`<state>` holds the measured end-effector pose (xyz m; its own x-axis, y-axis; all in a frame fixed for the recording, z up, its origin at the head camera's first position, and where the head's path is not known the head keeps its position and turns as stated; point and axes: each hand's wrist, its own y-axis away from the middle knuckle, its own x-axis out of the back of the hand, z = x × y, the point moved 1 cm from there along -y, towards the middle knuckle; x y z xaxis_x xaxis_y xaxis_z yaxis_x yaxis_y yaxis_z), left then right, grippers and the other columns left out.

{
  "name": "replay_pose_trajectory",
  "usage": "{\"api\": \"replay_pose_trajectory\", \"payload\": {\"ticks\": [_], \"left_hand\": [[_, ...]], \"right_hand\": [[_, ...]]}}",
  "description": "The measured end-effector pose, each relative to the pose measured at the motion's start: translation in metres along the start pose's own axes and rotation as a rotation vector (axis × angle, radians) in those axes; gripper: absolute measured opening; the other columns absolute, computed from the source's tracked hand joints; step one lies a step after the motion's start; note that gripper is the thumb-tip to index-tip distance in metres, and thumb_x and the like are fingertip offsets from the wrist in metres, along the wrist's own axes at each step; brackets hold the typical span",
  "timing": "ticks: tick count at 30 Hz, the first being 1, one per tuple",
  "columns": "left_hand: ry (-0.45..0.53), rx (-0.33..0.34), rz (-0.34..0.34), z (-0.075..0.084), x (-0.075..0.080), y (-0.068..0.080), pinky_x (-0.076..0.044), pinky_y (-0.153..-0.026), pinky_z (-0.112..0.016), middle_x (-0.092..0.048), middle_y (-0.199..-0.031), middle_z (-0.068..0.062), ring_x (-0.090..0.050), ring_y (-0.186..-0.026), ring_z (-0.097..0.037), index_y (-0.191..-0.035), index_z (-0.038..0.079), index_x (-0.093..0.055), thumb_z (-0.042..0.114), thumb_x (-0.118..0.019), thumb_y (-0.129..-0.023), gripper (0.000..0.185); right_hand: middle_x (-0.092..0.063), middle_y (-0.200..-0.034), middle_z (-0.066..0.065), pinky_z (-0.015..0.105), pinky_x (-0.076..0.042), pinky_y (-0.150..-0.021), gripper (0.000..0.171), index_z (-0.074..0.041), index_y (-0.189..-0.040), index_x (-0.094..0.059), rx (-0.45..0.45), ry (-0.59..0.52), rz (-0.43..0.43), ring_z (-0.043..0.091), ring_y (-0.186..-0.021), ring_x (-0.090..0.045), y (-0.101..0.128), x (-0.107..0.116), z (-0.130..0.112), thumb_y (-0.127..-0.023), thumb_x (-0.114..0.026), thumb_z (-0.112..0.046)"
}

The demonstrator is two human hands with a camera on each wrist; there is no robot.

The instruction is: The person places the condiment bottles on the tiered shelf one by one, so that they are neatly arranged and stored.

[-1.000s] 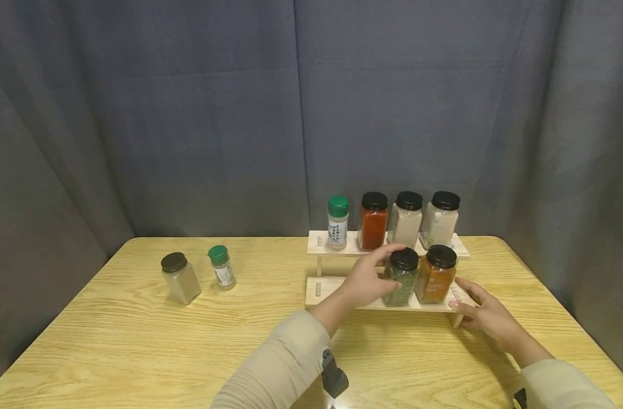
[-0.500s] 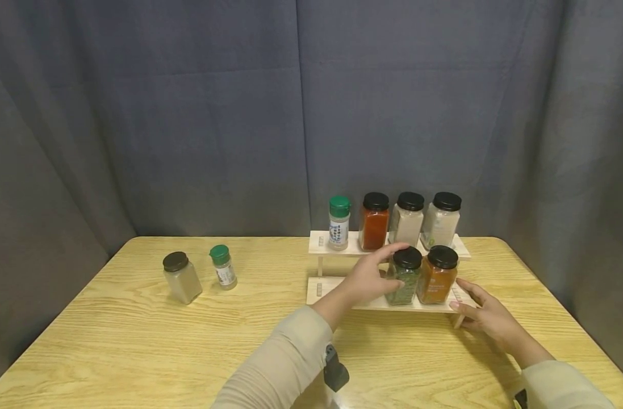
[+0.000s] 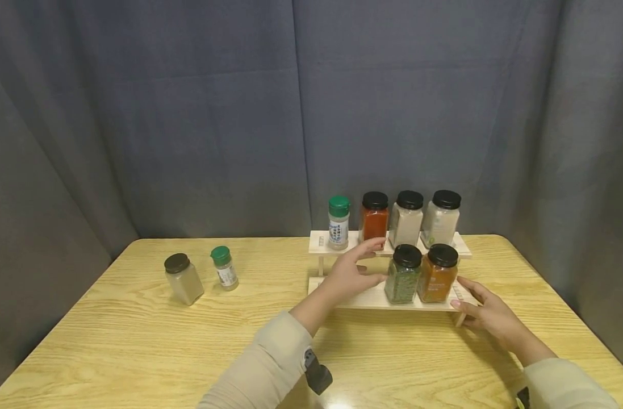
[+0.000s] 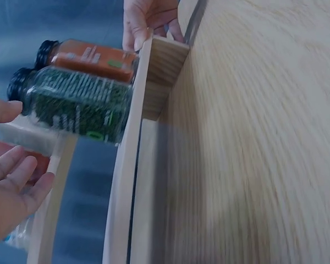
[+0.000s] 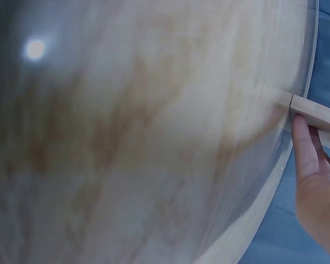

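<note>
Table (image 3: 137, 352) fills lower frame, wide bare wood at lower left and centre. Two-tier wooden rack (image 3: 342, 298) sits centre-right, near the table's back edge. Left hand (image 3: 349, 275) hovers at the lower shelf's bare left half, fingers spread and relaxed, gripping nothing, just left of the green herb jar (image 3: 403, 274). That jar stands upright on the lower shelf, touching the orange jar (image 3: 437, 274). Right hand (image 3: 487, 312) rests straight fingers against the rack's right end.

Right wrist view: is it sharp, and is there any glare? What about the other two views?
Right wrist view: table blurred, one bright glare spot upper left. Left wrist view: table streaked with blur, green herb jar fairly sharp. Head view: evenly lit and sharp.
</note>
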<state>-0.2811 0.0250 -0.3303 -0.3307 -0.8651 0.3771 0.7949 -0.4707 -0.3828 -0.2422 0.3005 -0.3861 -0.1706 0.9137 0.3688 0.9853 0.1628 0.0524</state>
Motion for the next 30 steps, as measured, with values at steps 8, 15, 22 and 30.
{"api": "replay_pose_trajectory", "payload": {"ticks": [8, 15, 22, 30], "left_hand": [[0.042, 0.061, 0.050, 0.024, 0.026, 0.021, -0.036, -0.090, -0.042, -0.043, -0.126, -0.012, -0.041, -0.113, -0.025, -0.128, 0.010, -0.040, 0.000, -0.064, -0.075, 0.060], [0.012, 0.054, 0.071, 0.033, 0.046, 0.039, -0.037, -0.089, -0.043, -0.042, -0.125, -0.018, -0.040, -0.113, -0.031, -0.127, 0.003, -0.039, -0.005, -0.061, -0.076, 0.057], [-0.021, 0.076, 0.124, 0.023, 0.065, 0.056, -0.037, -0.087, -0.046, -0.044, -0.123, -0.019, -0.040, -0.111, -0.034, -0.126, 0.002, -0.040, -0.005, -0.062, -0.074, 0.057], [-0.073, 0.132, 0.184, 0.015, 0.089, 0.078, -0.036, -0.088, -0.047, -0.044, -0.123, -0.018, -0.041, -0.111, -0.033, -0.126, 0.002, -0.041, -0.003, -0.063, -0.075, 0.055]], "right_hand": [[0.001, -0.133, 0.036, 0.043, -0.045, -0.079, 0.071, 0.007, -0.134, -0.005, 0.000, 0.008, -0.002, 0.047, -0.108, -0.036, -0.001, 0.001, 0.000, -0.087, -0.052, -0.018], [0.000, -0.133, 0.036, 0.043, -0.044, -0.079, 0.072, 0.007, -0.134, -0.004, -0.003, 0.018, 0.003, 0.048, -0.109, -0.035, -0.001, 0.001, 0.000, -0.087, -0.052, -0.018], [0.001, -0.133, 0.036, 0.043, -0.044, -0.079, 0.073, 0.007, -0.134, -0.003, -0.012, 0.019, -0.008, 0.048, -0.109, -0.033, 0.000, 0.000, 0.000, -0.087, -0.052, -0.020], [0.001, -0.133, 0.036, 0.043, -0.045, -0.078, 0.073, 0.007, -0.134, -0.003, -0.012, 0.021, -0.012, 0.049, -0.110, -0.032, 0.000, -0.001, 0.000, -0.087, -0.052, -0.019]]}}
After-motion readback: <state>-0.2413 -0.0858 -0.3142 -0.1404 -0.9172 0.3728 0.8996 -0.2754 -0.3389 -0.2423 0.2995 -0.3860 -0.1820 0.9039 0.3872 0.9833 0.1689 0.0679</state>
